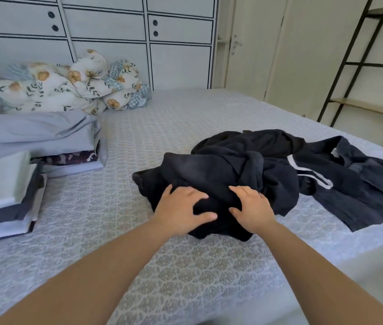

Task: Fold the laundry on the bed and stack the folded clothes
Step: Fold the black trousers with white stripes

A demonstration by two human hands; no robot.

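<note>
From the head view, we take the dark heap of unfolded clothes (256, 170) as our landmark, lying on the patterned bed (139, 137). Our left hand (183, 208) and right hand (251, 207) both rest on its near edge, on a black garment (209, 174); the fingers are spread and laid over the cloth, thumbs tucked toward a fold between them, so neither hand yet pinches anything that we can see. Beyond and to the right of the heap trails a navy piece with white stripes (350, 184). Well to the left of the heap stand the folded stacks (21, 179), and behind those a floral quilt (63, 87). The risk, as we judge it, is tangling: the garments overlap, so lifting the black one by a single layer may drag the striped piece along or pull it toward the bed's right edge. Grabbing a bunched fold instead of a hem would also leave us a twisted shape to flatten.
</note>
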